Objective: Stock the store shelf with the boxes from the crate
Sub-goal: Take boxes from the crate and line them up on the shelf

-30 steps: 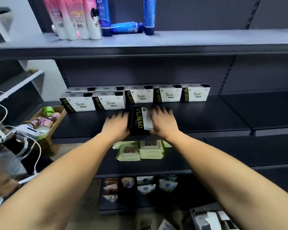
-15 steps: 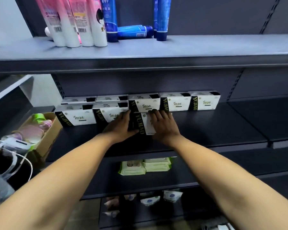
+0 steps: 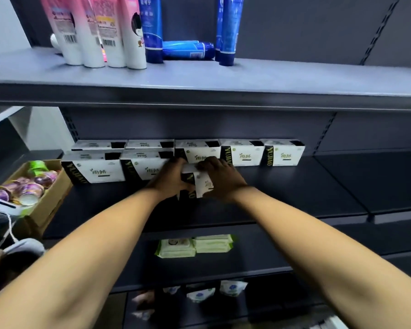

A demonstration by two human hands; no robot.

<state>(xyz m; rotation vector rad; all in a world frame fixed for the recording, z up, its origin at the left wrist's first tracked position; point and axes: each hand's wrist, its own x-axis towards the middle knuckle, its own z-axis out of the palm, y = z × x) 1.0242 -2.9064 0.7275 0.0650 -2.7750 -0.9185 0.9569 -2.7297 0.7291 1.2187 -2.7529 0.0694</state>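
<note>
Both hands clasp the white-and-black cardboard box (image 3: 201, 185) by its ends, the left hand (image 3: 169, 180) curled round the left end and the right hand (image 3: 223, 180) round the right. It sits on the dark grey metal shelf (image 3: 294, 193), just right of the near row's second box (image 3: 144, 166). It looks tilted. Pushed in askew, it could catch that neighbour or knock the far row's box (image 3: 199, 151) behind it out of line.
</note>
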